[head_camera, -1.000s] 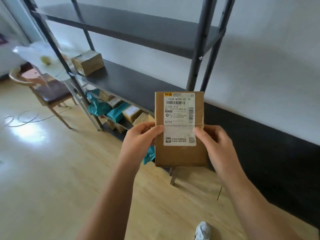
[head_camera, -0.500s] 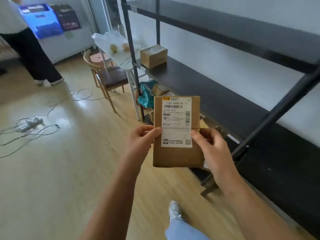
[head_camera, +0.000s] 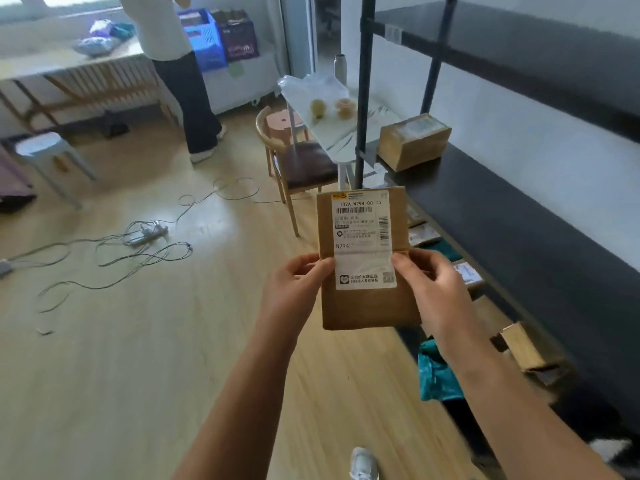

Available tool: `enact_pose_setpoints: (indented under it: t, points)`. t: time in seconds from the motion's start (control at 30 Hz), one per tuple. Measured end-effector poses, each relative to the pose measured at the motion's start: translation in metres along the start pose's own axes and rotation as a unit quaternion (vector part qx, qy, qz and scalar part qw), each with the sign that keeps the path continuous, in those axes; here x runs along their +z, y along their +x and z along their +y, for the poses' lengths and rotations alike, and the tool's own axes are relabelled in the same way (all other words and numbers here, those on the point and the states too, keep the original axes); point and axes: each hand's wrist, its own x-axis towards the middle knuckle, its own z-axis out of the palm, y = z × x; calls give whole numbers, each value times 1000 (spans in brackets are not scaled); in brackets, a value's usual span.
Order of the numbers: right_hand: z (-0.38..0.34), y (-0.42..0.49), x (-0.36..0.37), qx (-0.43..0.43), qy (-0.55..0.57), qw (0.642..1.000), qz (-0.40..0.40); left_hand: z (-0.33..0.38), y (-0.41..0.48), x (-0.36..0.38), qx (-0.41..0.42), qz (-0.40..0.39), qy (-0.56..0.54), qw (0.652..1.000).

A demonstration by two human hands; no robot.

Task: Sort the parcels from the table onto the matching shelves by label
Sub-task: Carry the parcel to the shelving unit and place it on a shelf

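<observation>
I hold a flat brown cardboard parcel [head_camera: 363, 306] upright in front of me, its white shipping label [head_camera: 362, 237] facing me. My left hand [head_camera: 294, 289] pinches its left edge and my right hand [head_camera: 433, 289] grips its right edge. The black metal shelf unit [head_camera: 485, 216] runs along the wall on my right. One brown box [head_camera: 414, 140] sits at the far end of its middle shelf. Several parcels, brown and teal [head_camera: 438, 375], lie on the lowest shelf.
A wooden chair [head_camera: 298, 164] and a small white table [head_camera: 332, 109] stand beyond the shelf end. Cables and a power strip [head_camera: 145, 233] lie on the wooden floor at left. A person [head_camera: 183, 71] stands by a far table; a white stool [head_camera: 48, 150] is at far left.
My view has swung left, away from the shelf and towards the room; the far person and cables are now in sight. Both hands keep the same hold on the parcel.
</observation>
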Motion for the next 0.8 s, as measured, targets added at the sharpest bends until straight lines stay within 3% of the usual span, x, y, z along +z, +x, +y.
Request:
enact_pose_setpoints:
  t: [0.3,0.6,0.8]
  points:
    - [-39,91,78,-2,-23,1000,-7,14,114,-47,3,15,-22,1000]
    - [-91,156,173,-4,-9,991,131,78,246,-108,65,-118,17,991]
    - [-116,182,200,-11,6,977,212,112,313,-116,91,-197,39,975]
